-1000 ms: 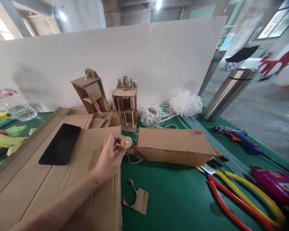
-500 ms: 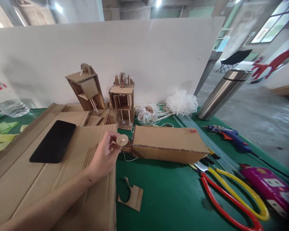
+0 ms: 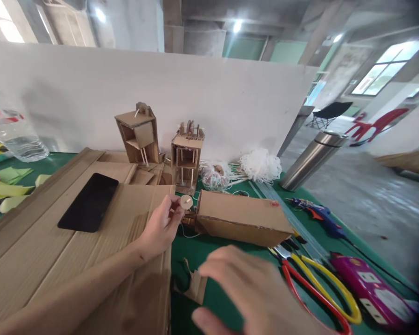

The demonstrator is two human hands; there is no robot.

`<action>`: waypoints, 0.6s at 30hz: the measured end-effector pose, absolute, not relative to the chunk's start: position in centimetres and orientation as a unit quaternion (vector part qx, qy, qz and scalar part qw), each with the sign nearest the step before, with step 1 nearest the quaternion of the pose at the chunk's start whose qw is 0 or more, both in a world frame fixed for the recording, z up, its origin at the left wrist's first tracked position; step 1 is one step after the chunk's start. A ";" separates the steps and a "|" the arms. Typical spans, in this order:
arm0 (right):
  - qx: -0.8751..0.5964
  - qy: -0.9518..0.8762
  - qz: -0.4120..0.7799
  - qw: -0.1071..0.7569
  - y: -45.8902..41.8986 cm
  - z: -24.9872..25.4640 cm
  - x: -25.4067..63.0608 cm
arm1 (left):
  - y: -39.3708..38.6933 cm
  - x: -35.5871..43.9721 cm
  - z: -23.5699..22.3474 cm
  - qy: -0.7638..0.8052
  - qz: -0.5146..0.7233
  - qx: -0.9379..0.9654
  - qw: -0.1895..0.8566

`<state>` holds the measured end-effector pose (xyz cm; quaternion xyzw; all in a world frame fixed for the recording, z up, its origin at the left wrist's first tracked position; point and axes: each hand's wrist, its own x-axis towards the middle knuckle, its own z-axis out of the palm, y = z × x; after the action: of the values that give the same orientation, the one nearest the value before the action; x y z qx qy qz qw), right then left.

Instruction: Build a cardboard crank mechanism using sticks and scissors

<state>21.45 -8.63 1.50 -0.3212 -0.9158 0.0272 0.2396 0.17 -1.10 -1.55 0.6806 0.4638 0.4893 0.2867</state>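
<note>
Between thumb and fingers, my left hand (image 3: 163, 222) pinches a small round cardboard disc (image 3: 186, 202) with a short stick end showing at its centre. It is held at the left end of a long cardboard box (image 3: 242, 214) lying on its side. My right hand (image 3: 242, 288), blurred, is at the lower middle with thumb and fingers apart and nothing visible between them. It partly covers a cardboard scrap (image 3: 194, 284) with a round cut-out on the green table (image 3: 185, 321).
Large cardboard sheets (image 3: 101, 279) bear a black phone (image 3: 89, 202). Two cardboard models (image 3: 185, 160) stand by the white board. On the right are red-and-yellow scissors (image 3: 317, 284), a glue gun (image 3: 321, 216), a purple device (image 3: 372, 288) and a leaning steel flask (image 3: 312, 158).
My right hand has come into view from the lower right. The disc in my left hand has turned to face me more, and the whole view has shifted.
</note>
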 end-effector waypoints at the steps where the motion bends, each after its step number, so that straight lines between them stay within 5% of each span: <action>1: -0.319 -0.923 0.018 0.216 -8.1 0.8 20.8 | -1.1 0.2 -1.5 0.463 0.490 0.681 0.287; 8: -0.352 -0.932 0.055 0.071 -6.6 -2.1 19.0 | -1.4 0.5 -1.0 0.471 0.480 0.679 0.295; 15: -0.327 -0.850 0.200 0.361 -4.4 -1.1 20.7 | -2.0 0.5 -0.7 0.479 0.467 0.701 0.247; 18: -0.311 -0.833 0.201 0.411 -3.7 -1.4 21.5 | -2.6 0.5 -0.1 0.462 0.419 0.749 0.225</action>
<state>21.50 -3.75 -1.43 -0.3108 -0.8328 0.2014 0.4114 0.46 -2.62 -0.11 0.7488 0.4617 0.4189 0.2252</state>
